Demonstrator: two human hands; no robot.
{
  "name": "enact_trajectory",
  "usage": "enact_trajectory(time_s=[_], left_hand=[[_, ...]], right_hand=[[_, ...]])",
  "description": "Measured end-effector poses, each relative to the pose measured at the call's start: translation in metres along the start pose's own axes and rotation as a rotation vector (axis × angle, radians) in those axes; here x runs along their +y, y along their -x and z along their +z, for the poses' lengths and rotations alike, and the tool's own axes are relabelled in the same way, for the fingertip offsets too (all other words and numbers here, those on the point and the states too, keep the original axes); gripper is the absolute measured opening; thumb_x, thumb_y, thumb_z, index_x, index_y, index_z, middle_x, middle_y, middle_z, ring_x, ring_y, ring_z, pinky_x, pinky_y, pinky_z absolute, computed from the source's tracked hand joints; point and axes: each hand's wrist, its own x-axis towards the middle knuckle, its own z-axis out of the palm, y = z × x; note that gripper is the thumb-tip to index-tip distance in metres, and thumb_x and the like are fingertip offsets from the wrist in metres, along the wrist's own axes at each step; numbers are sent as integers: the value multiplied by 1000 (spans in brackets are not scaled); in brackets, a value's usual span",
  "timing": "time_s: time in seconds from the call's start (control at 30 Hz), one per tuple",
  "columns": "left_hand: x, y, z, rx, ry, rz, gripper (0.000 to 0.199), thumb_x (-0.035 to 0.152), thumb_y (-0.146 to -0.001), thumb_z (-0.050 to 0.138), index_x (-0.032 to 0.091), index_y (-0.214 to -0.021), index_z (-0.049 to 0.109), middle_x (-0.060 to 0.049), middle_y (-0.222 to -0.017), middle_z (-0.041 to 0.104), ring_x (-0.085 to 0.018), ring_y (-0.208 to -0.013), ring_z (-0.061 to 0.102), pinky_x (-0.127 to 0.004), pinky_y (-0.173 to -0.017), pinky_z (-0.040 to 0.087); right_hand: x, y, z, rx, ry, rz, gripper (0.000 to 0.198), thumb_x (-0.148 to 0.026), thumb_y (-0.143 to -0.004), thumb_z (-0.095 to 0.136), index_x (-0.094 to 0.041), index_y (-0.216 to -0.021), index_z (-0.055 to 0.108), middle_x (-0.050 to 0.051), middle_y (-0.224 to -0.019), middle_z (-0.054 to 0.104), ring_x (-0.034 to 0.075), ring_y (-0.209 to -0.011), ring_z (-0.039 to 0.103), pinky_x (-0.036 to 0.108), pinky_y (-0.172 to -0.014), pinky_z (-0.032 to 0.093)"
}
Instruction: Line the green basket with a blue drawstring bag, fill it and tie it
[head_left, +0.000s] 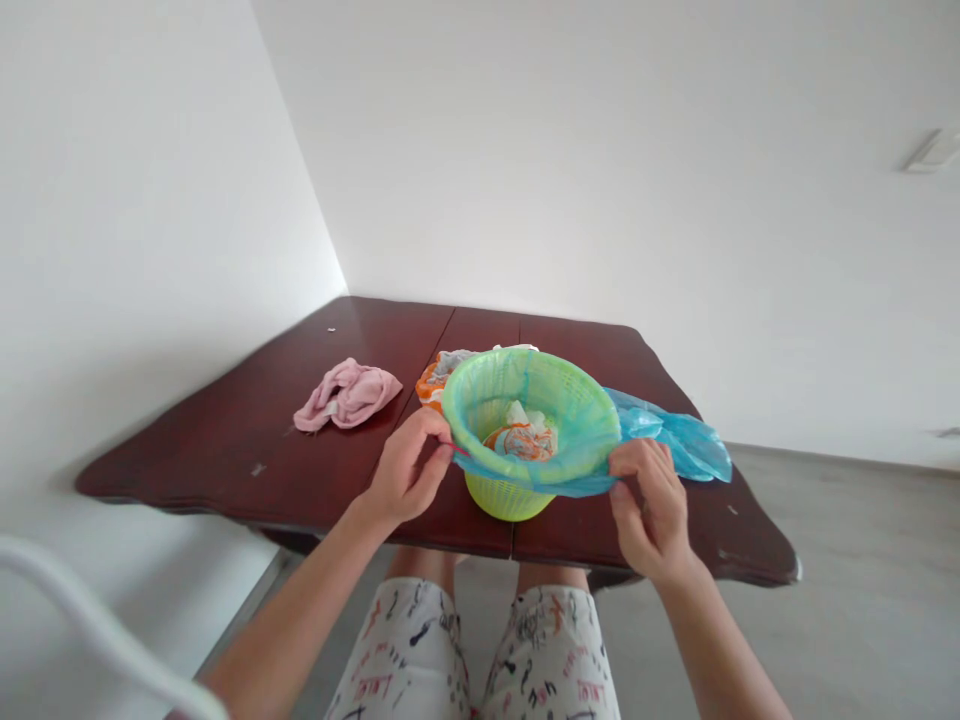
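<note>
Blue plastic film from a bag [675, 436] ran along the near rim of a green basket [504, 498] in the head view, its loose part trailing to the right over the dark red table [262, 440]. The basket stood near the table's middle, towards the near edge. The left hand [411, 466], thumb and forefinger pressed together, pinched a red string [459, 450] by the rim's left; the right hand [651, 505] pinched the film at the right. An even, gentle pull with both hands seemed best, fingertips close to the rim, so that thin plastic would neither tear nor tip the basket. A pink cloth [349, 393] lay to the left. Crumpled white and orange stuff [525, 440] showed inside the basket, though whether under or over the film was hard to tell. The basket partly hid an orange bag [433, 382] behind it, and the left edge cut off a pale curved thing [90, 628].
</note>
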Motion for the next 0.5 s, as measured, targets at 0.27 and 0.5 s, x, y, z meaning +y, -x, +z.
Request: enact_trajectory(time_s=[0.27,0.5], left_hand=[[20,-60,-15,-277,-81,-36,23,23,-108,49,25,-86,44,3,-76,50,-18,-70,47,-37,-69,33],[19,-80,-22,-386,-174,-185,26,18,-90,51,25,-72,34,3,-61,37,-17,-59,39,-38,-64,23]], right_hand=[[-10,-50,-21,-445,-23,5,20,-9,-103,53,-26,-93,46,-2,-81,53,19,-74,48,38,-73,36],[-7,-59,-6,-340,-135,46,20,-16,-101,51,-26,-85,47,-1,-78,53,20,-73,49,37,-74,39]])
